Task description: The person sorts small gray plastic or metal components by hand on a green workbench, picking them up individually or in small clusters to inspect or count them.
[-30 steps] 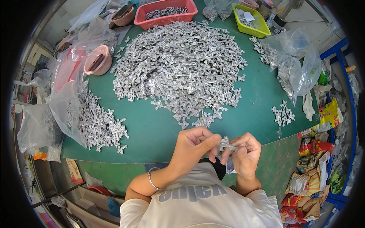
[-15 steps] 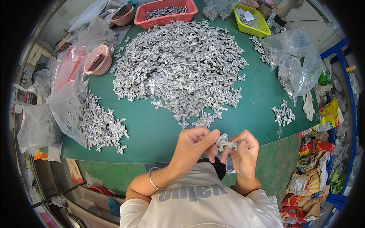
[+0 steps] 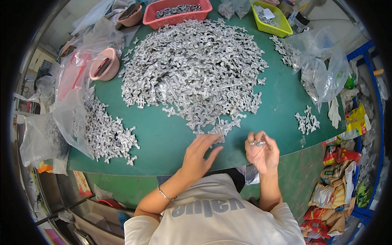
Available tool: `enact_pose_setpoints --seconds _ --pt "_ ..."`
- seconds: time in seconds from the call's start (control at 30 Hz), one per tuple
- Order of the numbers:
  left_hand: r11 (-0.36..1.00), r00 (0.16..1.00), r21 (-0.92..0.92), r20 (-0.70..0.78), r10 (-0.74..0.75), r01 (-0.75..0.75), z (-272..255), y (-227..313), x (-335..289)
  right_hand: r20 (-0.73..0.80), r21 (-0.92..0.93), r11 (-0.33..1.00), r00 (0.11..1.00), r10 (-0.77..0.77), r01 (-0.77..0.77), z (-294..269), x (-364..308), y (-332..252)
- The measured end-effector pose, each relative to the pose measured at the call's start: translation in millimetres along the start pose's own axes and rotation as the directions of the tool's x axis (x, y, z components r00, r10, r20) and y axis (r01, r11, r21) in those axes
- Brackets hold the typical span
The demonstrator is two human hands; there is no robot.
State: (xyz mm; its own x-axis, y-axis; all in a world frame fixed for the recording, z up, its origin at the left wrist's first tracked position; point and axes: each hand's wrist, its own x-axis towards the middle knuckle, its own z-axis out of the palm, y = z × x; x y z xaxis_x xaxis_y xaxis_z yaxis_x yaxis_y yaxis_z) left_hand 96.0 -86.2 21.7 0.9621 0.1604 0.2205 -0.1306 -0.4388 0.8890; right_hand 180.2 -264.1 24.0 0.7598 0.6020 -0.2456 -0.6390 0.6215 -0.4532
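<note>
A large heap of small silvery cast metal parts (image 3: 192,69) covers the middle of the green table (image 3: 159,151). My left hand (image 3: 199,153) reaches to the heap's near tip with its fingers apart, and the fingertips are at or just above a few parts there. To the right, my right hand (image 3: 263,153) is raised off the heap, its fingers curled around one small metal part (image 3: 257,143). Most of that part is hidden by the fingers.
A smaller pile of metal parts (image 3: 110,134) lies at the left, beside plastic bags (image 3: 71,122). At the right are a few parts (image 3: 307,121) and a white glove (image 3: 334,113). Behind the heap stand a red basket (image 3: 177,20) and a yellow-green basket (image 3: 271,27).
My hands have moved apart. The left let go of the metal part and went forward to the heap. The right kept the part and moved slightly to the right.
</note>
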Motion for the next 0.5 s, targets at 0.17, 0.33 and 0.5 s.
enact_pose_setpoints --seconds 0.17,0.33,0.5 --pt "0.887 0.965 0.420 0.244 0.091 -0.190 20 -19 9 0.245 0.267 0.939 0.958 0.152 -0.217 -34 19 -2" --pt "0.804 0.959 0.561 0.282 0.038 -0.197 18 -45 6 0.085 -0.093 0.995 0.995 0.051 -0.043 -23 39 -6" --pt "0.787 0.985 0.602 0.169 0.045 -0.139 -6 -58 4 -0.129 -0.584 0.811 0.990 -0.053 -0.032 -13 49 1"
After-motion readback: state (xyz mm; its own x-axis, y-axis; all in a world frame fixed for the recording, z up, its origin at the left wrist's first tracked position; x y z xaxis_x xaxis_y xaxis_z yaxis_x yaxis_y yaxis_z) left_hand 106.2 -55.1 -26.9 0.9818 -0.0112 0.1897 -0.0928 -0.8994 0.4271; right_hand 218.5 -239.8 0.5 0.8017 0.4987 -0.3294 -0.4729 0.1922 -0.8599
